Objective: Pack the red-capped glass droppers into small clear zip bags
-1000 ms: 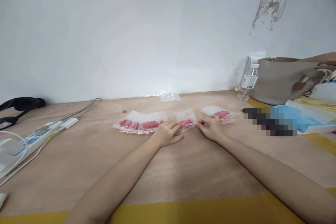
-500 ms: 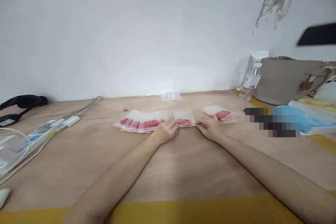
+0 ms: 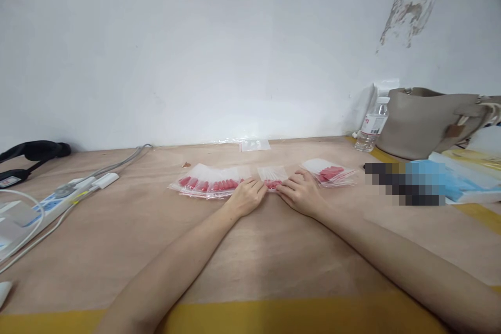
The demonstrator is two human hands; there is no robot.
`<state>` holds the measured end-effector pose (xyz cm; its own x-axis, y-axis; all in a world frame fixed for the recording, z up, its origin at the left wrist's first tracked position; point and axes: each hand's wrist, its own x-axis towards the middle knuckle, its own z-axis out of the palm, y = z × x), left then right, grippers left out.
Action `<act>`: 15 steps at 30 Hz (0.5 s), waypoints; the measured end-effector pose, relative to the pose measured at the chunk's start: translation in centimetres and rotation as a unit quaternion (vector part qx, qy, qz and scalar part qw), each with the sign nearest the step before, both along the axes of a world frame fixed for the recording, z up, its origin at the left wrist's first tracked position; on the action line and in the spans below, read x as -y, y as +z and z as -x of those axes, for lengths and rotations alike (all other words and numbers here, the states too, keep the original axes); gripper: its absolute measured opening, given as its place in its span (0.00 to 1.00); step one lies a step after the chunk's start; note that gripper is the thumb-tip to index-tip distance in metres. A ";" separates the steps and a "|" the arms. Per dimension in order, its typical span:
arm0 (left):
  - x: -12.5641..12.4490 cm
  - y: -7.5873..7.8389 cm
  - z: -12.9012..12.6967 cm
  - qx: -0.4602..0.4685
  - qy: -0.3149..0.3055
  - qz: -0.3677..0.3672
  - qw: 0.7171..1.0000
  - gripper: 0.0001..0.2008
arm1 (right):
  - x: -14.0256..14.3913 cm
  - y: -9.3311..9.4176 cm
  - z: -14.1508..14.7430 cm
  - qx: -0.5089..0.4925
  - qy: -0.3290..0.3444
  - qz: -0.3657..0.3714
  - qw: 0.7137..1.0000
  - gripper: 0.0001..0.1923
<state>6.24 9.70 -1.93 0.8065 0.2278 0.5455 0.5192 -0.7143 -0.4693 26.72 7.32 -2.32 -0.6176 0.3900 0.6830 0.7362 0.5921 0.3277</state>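
Between my two hands lies a small clear zip bag with several red, nail-like pieces along its near edge. My left hand pinches the bag's near left corner. My right hand has its fingers bent over the near right edge, covering part of it. To the left, several similar bags overlap in a fan, their red pieces showing. On the right is another pile of bags with red pieces bunched together. The thumbs are mostly hidden.
An empty zip bag lies by the wall. At left are a power strip with cables and a black headset. At right stand a water bottle and a grey bag, with blue masks in front.
My right hand has slid left along the bag's near edge, closer to my left hand, and more of its fingers now cover the bag. My left hand has stayed in place.
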 end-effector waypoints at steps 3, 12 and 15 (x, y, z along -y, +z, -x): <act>-0.1 -0.2 0.2 0.006 0.000 0.004 1.000 0.10 | -0.3 0.0 1.7 0.011 0.012 -0.014 1.000 0.10; -0.1 0.0 0.4 0.027 -0.001 0.012 1.000 0.10 | -1.1 -0.1 3.0 0.020 0.022 -0.043 0.999 0.13; 0.0 -0.1 0.4 0.033 0.000 0.015 0.999 0.10 | -1.1 0.1 2.6 0.034 0.022 -0.064 0.997 0.13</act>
<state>5.86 9.69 -2.02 0.7695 0.2447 0.5899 0.5475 -0.7282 -0.4123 24.11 8.43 -2.20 -0.6786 0.2729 0.6820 0.6839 0.5736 0.4509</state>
